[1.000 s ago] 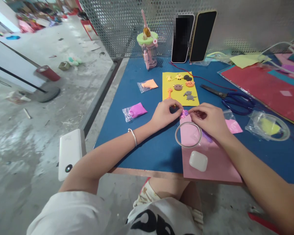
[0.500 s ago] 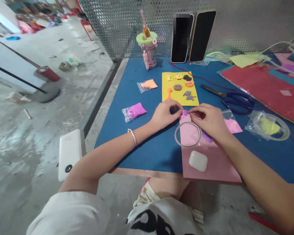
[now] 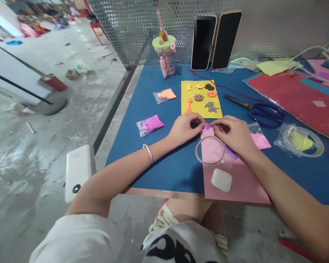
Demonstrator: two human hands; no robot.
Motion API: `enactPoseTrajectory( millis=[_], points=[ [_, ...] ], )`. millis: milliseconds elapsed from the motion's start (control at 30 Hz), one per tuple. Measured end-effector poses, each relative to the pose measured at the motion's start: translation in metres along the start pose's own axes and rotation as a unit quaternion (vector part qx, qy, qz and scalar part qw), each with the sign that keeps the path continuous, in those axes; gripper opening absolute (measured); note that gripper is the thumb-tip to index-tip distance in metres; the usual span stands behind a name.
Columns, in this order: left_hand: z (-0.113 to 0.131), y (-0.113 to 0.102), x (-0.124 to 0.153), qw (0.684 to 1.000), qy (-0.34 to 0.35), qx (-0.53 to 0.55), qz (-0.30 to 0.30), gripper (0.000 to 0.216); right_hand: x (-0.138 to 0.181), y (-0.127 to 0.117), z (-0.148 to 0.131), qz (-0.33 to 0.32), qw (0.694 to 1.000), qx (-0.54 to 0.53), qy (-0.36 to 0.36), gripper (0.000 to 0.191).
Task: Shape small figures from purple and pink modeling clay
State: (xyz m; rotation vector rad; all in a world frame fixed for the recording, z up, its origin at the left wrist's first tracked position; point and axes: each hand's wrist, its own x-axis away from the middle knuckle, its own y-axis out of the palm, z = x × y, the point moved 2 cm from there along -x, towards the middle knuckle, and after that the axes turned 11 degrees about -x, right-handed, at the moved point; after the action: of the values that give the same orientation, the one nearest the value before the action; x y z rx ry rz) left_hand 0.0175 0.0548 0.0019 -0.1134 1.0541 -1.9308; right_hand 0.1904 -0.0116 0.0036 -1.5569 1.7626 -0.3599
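A small pink and purple clay piece lies at the far end of the pink sheet. My left hand has thumb and fingers pinched at its left side, touching it. From the right, my right hand holds its fingertips bunched close beside the piece; what they hold, if anything, is hidden. A pale ring rests on the sheet, nearer me. Under the right hand a purple packet is partly covered. Beyond both hands, a yellow card carries several small clay animals.
Blue-handled scissors lie right of the card. Bags of orange clay and magenta clay lie left. A white case sits near the front edge. A lidded cup and two phones stand at the back.
The right fingertips have shifted very slightly at the clay piece, showing a little more of it. The left hand and the things on the table stay in place.
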Motion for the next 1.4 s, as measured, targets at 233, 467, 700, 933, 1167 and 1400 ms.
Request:
enactPoseTrajectory(
  millis=[233,467,700,933,1167,1400],
  points=[
    [0.0012,0.0007,0.0011,1.0,0.006,0.023,-0.002,0.01,-0.0003,0.0002,0.0003,-0.003,1.0,0.0,0.001,0.02],
    [0.0005,0.001,0.0008,0.999,0.012,0.027,-0.017,0.01,0.0002,-0.001,-0.0002,0.0,1.0,0.0,-0.006,0.019],
    [0.0007,0.0009,0.0008,0.999,0.02,0.026,-0.019,0.01,0.0001,0.0001,0.0016,-0.001,1.0,0.013,-0.003,0.019],
    [0.0008,0.0009,0.0007,0.999,0.031,-0.001,-0.026,0.01,-0.0003,0.0005,0.0011,-0.011,1.0,0.019,0.004,0.019],
    [-0.001,0.001,0.0001,0.998,0.052,-0.009,-0.017,0.009,0.0005,-0.0008,0.0019,0.004,1.0,0.008,0.009,0.02],
    [-0.0031,-0.0023,-0.001,0.997,0.021,-0.08,0.009,0.009,-0.0005,0.0018,0.0027,0.0,1.0,0.023,0.001,0.026]
  ],
)
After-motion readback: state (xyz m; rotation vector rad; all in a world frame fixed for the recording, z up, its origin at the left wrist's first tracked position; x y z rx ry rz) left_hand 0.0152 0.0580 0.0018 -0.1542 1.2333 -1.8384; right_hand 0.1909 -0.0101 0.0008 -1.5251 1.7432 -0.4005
